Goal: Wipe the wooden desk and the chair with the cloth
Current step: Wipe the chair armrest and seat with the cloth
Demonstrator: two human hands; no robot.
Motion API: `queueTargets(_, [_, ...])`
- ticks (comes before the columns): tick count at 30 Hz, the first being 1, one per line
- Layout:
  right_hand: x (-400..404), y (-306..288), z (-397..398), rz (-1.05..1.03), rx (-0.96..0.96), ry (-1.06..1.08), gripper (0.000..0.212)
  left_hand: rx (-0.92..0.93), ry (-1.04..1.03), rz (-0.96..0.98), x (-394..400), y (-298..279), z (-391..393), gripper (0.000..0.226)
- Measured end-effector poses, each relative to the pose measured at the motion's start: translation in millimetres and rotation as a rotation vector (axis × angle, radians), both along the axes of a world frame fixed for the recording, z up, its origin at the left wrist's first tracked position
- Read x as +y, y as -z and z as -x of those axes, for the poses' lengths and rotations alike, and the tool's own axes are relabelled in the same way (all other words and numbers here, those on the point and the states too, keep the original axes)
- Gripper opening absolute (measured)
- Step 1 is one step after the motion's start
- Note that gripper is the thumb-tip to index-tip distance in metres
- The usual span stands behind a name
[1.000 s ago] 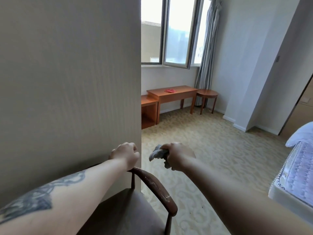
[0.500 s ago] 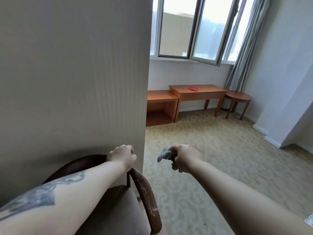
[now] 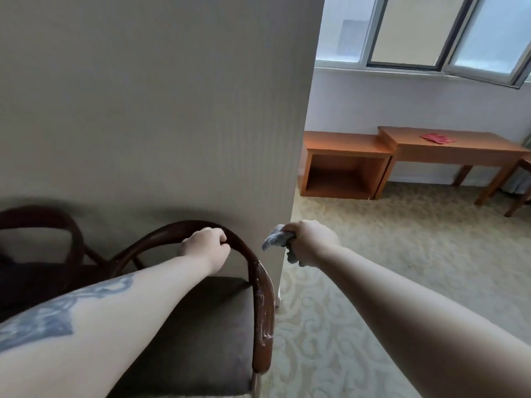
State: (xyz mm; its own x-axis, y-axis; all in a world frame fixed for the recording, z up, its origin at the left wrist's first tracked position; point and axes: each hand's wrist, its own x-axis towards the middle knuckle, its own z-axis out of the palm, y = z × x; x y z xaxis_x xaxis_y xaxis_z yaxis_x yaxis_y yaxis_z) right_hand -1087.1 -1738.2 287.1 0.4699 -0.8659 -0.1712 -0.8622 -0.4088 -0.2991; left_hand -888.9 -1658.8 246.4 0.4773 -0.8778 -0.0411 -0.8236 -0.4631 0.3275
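Beige ribbed wallpaper covers a wall [image 3: 149,104] that fills the left half of the view and ends in a corner, past which a patterned cream carpet [image 3: 402,268] runs to a far wall under a row of windows [image 3: 416,33], their tops cut off by the frame.

At the far left a second dark curved wooden chair [image 3: 40,219] is only partly in view, its seat lost in shadow. Next to it stands the dark brown wooden chair with a curved back rail and a brown padded seat [image 3: 201,340], set against the wall; its legs are out of sight and its right arm shows pale scuffed patches. The left hand [image 3: 205,244], on a tattooed forearm, grips the top of this chair's back rail, fingers curled over the wood with their tips hidden behind it.

Just right of the wall corner, the right hand [image 3: 309,242] hangs over the carpet, closed in a fist around a crumpled grey cloth [image 3: 277,239], which bunches out to the left of the knuckles and below them; the cloth touches neither chair nor wall.

Well apart, against the far wall, an orange-brown wooden desk [image 3: 459,147] stands with a lower open-fronted cabinet [image 3: 344,165] touching its left end. Something flat and red [image 3: 436,137] lies on the desktop, too small to identify. A further piece of wooden furniture [image 3: 521,182] is cut off at the right edge.
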Motion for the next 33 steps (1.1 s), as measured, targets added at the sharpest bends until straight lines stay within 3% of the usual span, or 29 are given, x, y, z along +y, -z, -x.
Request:
queueTargets(7, [-37.8, 9.6, -28.1, 0.006, 0.064, -0.107, 0.05, -0.012, -0.122, -0.019, -32.3, 10.1, -28.0, 0.028])
queueTargets(14, [-86.3, -0.9, -28.3, 0.052, 0.048, -0.169, 0.052, -0.019, -0.152, 0.01, -69.9, 8.0, -21.4, 0.03])
queueTargets(20, [-138.0, -12.9, -23.2, 0.096, -0.022, -0.247, 0.045, -0.006, -0.319, 0.087, -90.0, -7.4, -24.5, 0.027])
queueTargets(27, [-202.8, -23.5, 8.9, 0.134, -0.019, -0.418, 0.036, -0.081, -0.472, 0.041, -117.3, -5.0, 28.9, 0.029])
queueTargets(33, [-246.7, -14.1, 43.5, 0.118, 0.044, -0.497, 0.037, -0.03, -0.505, 0.073, -155.4, 5.0, 97.5, 0.029])
